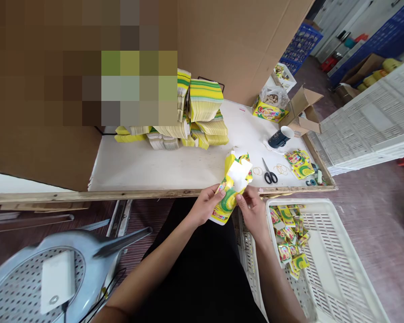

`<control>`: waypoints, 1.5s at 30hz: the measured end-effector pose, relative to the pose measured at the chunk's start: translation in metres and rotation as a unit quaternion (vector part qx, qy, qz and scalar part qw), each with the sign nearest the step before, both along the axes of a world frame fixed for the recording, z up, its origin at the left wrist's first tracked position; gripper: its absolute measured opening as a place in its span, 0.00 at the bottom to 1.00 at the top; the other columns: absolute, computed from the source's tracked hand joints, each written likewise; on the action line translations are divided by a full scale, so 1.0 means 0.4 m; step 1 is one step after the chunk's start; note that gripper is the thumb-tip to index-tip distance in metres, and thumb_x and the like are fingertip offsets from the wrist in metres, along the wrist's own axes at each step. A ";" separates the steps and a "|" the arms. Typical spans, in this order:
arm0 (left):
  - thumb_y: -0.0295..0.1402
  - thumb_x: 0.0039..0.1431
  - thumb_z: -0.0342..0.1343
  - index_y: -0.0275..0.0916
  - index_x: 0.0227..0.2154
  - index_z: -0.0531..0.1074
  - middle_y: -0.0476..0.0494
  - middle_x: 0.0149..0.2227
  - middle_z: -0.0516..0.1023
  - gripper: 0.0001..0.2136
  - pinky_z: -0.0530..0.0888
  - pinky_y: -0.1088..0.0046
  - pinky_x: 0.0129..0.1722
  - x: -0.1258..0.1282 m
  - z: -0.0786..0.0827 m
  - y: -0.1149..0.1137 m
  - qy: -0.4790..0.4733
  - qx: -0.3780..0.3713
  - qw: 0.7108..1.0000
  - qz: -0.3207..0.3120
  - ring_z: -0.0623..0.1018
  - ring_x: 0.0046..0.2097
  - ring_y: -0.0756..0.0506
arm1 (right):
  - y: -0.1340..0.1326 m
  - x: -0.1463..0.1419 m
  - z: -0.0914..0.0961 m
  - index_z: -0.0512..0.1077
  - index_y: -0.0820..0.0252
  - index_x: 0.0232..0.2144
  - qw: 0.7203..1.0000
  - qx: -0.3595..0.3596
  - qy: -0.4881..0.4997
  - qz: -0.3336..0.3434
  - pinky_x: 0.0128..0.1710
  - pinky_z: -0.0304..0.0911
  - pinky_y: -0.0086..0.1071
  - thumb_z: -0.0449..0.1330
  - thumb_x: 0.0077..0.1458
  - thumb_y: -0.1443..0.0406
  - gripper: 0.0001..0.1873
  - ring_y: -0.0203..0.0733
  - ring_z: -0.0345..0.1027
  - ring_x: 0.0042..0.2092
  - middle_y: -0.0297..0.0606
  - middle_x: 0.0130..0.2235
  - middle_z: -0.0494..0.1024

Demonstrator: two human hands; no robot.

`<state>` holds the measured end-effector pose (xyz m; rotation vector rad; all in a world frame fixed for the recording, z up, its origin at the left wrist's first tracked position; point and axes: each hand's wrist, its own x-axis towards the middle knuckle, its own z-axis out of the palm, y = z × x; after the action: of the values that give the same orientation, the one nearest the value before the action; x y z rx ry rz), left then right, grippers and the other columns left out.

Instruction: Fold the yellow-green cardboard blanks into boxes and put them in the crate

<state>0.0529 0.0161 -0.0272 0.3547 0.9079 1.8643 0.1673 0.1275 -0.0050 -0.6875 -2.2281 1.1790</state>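
Both hands hold a yellow and green printed cardboard carton (227,199) at the table's front edge. Its upper end has open white flaps. My left hand (207,202) pinches its left side with the thumb on top. My right hand (252,208) grips the right side, thumb on the front and fingers hidden behind. Just behind the flaps more yellow printed card (229,160) shows; I cannot tell if it is separate. Stacks of flat yellow and green cartons (207,101) stand further back on the white table (148,168).
Scissors (270,176), rubber bands (282,169), a dark mug (280,138) and flat cartons (299,163) lie at the table's right. A white crate (343,260) with several small folded cartons (289,229) stands below right. On the left is a grey-blue chair (30,262) bearing a white device (58,280).
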 end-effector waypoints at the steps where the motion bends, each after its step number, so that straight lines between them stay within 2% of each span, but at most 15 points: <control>1: 0.45 0.55 0.63 0.34 0.43 0.76 0.43 0.36 0.82 0.20 0.75 0.73 0.38 0.004 -0.003 0.001 0.028 -0.001 1.000 0.006 0.80 0.34 0.48 | -0.005 0.001 -0.008 0.73 0.59 0.42 1.000 -0.022 0.002 0.011 0.37 0.63 0.34 0.56 0.63 0.56 0.14 0.41 0.65 0.36 0.39 0.37 0.72; 4: 0.47 0.59 0.57 0.33 0.43 0.74 0.41 0.38 0.81 0.20 0.75 0.71 0.39 0.013 -0.014 0.001 0.128 -0.035 0.991 0.016 0.79 0.37 0.46 | -0.015 0.003 -0.023 0.73 0.60 0.32 0.999 -0.025 0.019 -0.024 0.36 0.62 0.34 0.56 0.63 0.57 0.14 0.40 0.64 0.35 0.37 0.32 0.72; 7: 0.45 0.60 0.57 0.35 0.46 0.71 0.40 0.41 0.80 0.19 0.75 0.70 0.42 0.012 -0.020 -0.003 0.221 -0.078 0.972 0.037 0.79 0.40 0.45 | -0.013 0.004 -0.024 0.72 0.60 0.30 0.998 -0.030 0.019 -0.059 0.33 0.61 0.33 0.59 0.61 0.56 0.14 0.38 0.63 0.31 0.35 0.29 0.72; 10: 0.41 0.59 0.59 0.39 0.54 0.62 0.43 0.40 0.79 0.24 0.75 0.70 0.44 0.006 -0.012 -0.012 0.248 -0.087 0.963 0.053 0.79 0.40 0.46 | -0.003 0.006 -0.017 0.71 0.58 0.40 0.993 -0.101 0.054 -0.040 0.33 0.63 0.32 0.62 0.60 0.58 0.11 0.39 0.67 0.33 0.36 0.32 0.75; 13: 0.39 0.60 0.59 0.42 0.60 0.54 0.44 0.38 0.77 0.28 0.75 0.71 0.41 0.000 0.006 -0.023 0.226 -0.050 0.972 0.028 0.79 0.38 0.47 | 0.006 0.013 -0.007 0.63 0.53 0.52 0.982 -0.161 0.103 0.006 0.36 0.67 0.32 0.62 0.60 0.60 0.20 0.40 0.72 0.39 0.38 0.40 0.77; 17: 0.37 0.62 0.57 0.45 0.63 0.54 0.41 0.45 0.77 0.29 0.74 0.69 0.46 -0.008 0.025 -0.035 0.212 -0.003 0.977 -0.030 0.79 0.45 0.45 | 0.024 0.033 0.007 0.63 0.51 0.57 0.979 -0.172 0.078 0.076 0.37 0.68 0.32 0.61 0.61 0.60 0.23 0.42 0.72 0.44 0.41 0.46 0.76; 19: 0.37 0.61 0.58 0.44 0.61 0.57 0.41 0.45 0.78 0.27 0.74 0.70 0.44 -0.012 0.027 -0.039 0.212 0.000 0.976 -0.058 0.79 0.44 0.45 | 0.037 0.044 0.014 0.67 0.52 0.54 0.981 -0.165 0.044 0.098 0.36 0.67 0.31 0.60 0.62 0.59 0.18 0.40 0.72 0.41 0.40 0.43 0.76; 22: 0.37 0.58 0.61 0.42 0.54 0.61 0.43 0.40 0.78 0.23 0.74 0.72 0.39 -0.012 0.019 -0.044 0.200 -0.005 0.975 -0.101 0.79 0.39 0.46 | 0.055 0.053 0.025 0.73 0.55 0.41 0.985 -0.133 -0.001 0.112 0.29 0.63 0.28 0.58 0.63 0.58 0.09 0.36 0.68 0.32 0.36 0.35 0.75; 26: 0.37 0.55 0.64 0.41 0.47 0.61 0.43 0.40 0.78 0.21 0.74 0.74 0.36 -0.002 0.010 -0.043 0.182 -0.016 0.975 -0.125 0.79 0.37 0.47 | 0.060 0.045 0.036 0.75 0.58 0.31 0.993 -0.039 0.013 0.111 0.37 0.63 0.31 0.57 0.64 0.59 0.12 0.39 0.68 0.36 0.36 0.33 0.74; 29: 0.37 0.56 0.63 0.44 0.58 0.54 0.40 0.45 0.78 0.31 0.75 0.73 0.37 0.002 0.010 -0.040 0.176 -0.026 0.979 -0.103 0.80 0.38 0.46 | 0.055 0.034 0.026 0.73 0.55 0.43 0.996 -0.056 0.044 0.062 0.40 0.64 0.32 0.60 0.62 0.60 0.09 0.40 0.69 0.39 0.37 0.37 0.76; 32: 0.36 0.58 0.62 0.48 0.66 0.42 0.36 0.50 0.77 0.40 0.76 0.70 0.42 -0.001 0.014 -0.039 0.190 -0.024 0.976 -0.099 0.81 0.44 0.44 | 0.055 0.031 0.010 0.63 0.51 0.58 0.993 -0.099 0.059 0.032 0.36 0.65 0.32 0.62 0.60 0.60 0.25 0.38 0.68 0.35 0.35 0.38 0.76; 35: 0.37 0.59 0.60 0.42 0.63 0.56 0.34 0.53 0.76 0.31 0.76 0.70 0.43 -0.006 0.018 -0.038 0.237 -0.025 0.967 -0.091 0.78 0.51 0.40 | 0.063 0.037 0.014 0.75 0.54 0.48 0.997 -0.044 0.048 0.049 0.38 0.65 0.34 0.60 0.61 0.58 0.14 0.41 0.69 0.40 0.39 0.40 0.76; 38: 0.37 0.60 0.58 0.40 0.57 0.66 0.35 0.54 0.75 0.22 0.76 0.70 0.45 -0.005 0.018 -0.035 0.259 -0.026 0.964 -0.054 0.77 0.54 0.40 | 0.066 0.047 0.036 0.80 0.56 0.40 0.997 0.005 0.039 0.066 0.41 0.65 0.37 0.57 0.62 0.55 0.15 0.46 0.68 0.45 0.42 0.41 0.74; 42: 0.35 0.60 0.57 0.42 0.58 0.66 0.36 0.57 0.73 0.22 0.77 0.68 0.48 0.004 0.013 -0.030 0.266 -0.036 0.963 -0.019 0.78 0.52 0.42 | 0.054 0.047 0.052 0.74 0.55 0.51 0.991 -0.109 -0.013 0.082 0.36 0.65 0.34 0.62 0.59 0.55 0.20 0.41 0.68 0.35 0.35 0.31 0.74; 45: 0.34 0.61 0.55 0.43 0.60 0.64 0.36 0.61 0.69 0.24 0.76 0.67 0.51 0.009 0.012 -0.032 0.273 -0.031 0.961 -0.021 0.76 0.55 0.41 | 0.046 0.037 0.045 0.68 0.56 0.52 0.983 -0.166 -0.039 0.069 0.31 0.62 0.30 0.66 0.54 0.58 0.24 0.36 0.65 0.30 0.31 0.30 0.74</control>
<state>0.0564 0.0032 -0.0223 0.8719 1.3087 1.7176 0.1821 0.1459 0.0131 -0.7265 -2.1934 1.6428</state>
